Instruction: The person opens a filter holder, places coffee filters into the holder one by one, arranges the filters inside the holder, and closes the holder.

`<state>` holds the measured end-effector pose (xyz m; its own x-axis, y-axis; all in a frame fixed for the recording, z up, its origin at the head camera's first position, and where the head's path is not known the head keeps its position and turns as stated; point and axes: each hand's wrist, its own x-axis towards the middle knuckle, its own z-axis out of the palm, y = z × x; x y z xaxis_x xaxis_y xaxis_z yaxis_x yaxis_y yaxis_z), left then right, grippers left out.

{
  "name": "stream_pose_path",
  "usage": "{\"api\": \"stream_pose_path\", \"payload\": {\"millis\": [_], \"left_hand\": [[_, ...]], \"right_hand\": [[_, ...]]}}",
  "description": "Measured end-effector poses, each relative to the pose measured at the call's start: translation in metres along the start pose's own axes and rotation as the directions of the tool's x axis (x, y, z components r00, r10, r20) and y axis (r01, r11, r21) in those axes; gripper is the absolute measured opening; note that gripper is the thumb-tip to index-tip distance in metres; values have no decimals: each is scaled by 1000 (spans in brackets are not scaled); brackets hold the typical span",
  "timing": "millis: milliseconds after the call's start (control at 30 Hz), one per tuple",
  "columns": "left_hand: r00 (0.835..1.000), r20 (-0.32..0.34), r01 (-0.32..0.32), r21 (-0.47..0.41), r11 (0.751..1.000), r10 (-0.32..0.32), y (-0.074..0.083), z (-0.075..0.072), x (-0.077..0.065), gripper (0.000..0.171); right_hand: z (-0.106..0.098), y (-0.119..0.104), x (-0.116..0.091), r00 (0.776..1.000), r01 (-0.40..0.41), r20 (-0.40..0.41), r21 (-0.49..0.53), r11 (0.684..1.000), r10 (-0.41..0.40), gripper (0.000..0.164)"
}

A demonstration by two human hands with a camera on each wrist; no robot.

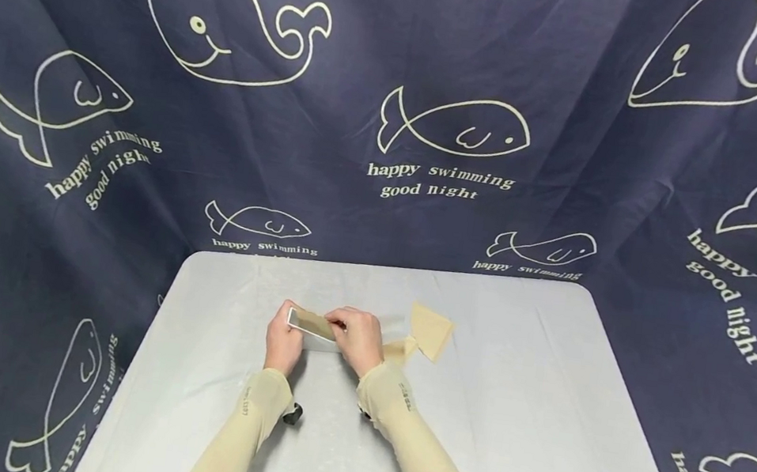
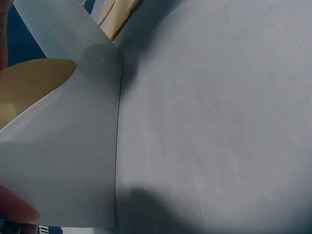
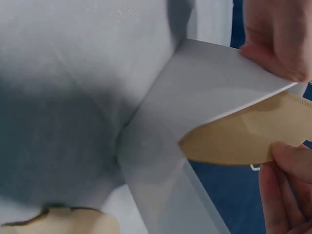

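Observation:
In the head view my left hand [image 1: 283, 341] grips the left end of a narrow white open-topped box [image 1: 310, 327]. Its thumb [image 2: 17, 207] presses the box's white side in the left wrist view. My right hand [image 1: 358, 338] pinches the edge of a tan paper, seemingly a coffee filter [image 3: 239, 134], at the box's opening. Thumb and fingers [image 3: 287, 156] meet on that paper in the right wrist view, where the filter shows a ribbed edge and bows away from the box wall. The box's inside is mostly hidden.
More tan filter-like papers [image 1: 432, 331] lie on the white-covered table [image 1: 506, 412], right of my right hand. One piece [image 1: 399, 349] is partly behind that hand. A dark blue curtain [image 1: 461, 47] with whale and fish drawings stands behind and beside the table.

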<state>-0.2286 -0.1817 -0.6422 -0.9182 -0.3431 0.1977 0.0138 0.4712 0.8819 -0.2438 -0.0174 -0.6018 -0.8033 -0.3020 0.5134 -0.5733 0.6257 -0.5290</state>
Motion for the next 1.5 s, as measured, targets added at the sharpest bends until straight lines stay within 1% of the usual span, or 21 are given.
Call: {"api": "stream_pose_path", "payload": {"millis": [100,233,367,467,667,767,867,1000,1133,1267,1400,1500], "left_hand": [[1000,13,12,4,1000,-12,0,-3,0,12],[999,5,33,-1,999,-33,0,-7,1,15],[999,-1,43,6,999,-43,-1,-10,1,17],[999,5,42,12,999,-42,-3,-11,0,18],[999,16,43,12,999,-43,-5,-12,-1,23],[999,16,40,6,999,-40,-7,-11,-2,25],[999,9,32,6,999,-32,-8,-11,-2,25],[1000,8,23,19,1000,-23,-8,-13,-3,23],[1000,10,29,23,999,-29,-7,-15,-4,23],[999,1,33,7,999,-33,-4,-14,-3,25],[999,29,22,4,1000,-22,-2,-8,1,27],[999,45,23,6,1000,-23,-1,-5,2,25]], "right_hand": [[4,1,-1,1000,16,27,-16,1000,-16,15],[13,0,0,997,17,77,-44,999,-14,12],[19,-1,-1,996,14,92,-80,997,-6,8],[20,-2,-1,995,15,99,-128,992,-3,7],[19,-5,-2,988,22,153,-199,980,9,6],[19,-5,-2,983,13,180,-198,980,23,5],[19,-6,-1,977,5,211,-171,985,31,3],[23,-6,-3,972,-3,232,-139,990,36,6],[26,-6,-5,971,0,238,-120,993,29,6],[24,-5,-4,972,8,234,-97,995,15,6],[17,-2,-2,978,-12,205,-104,995,33,6],[14,0,-2,980,-19,195,-120,993,42,6]]}}
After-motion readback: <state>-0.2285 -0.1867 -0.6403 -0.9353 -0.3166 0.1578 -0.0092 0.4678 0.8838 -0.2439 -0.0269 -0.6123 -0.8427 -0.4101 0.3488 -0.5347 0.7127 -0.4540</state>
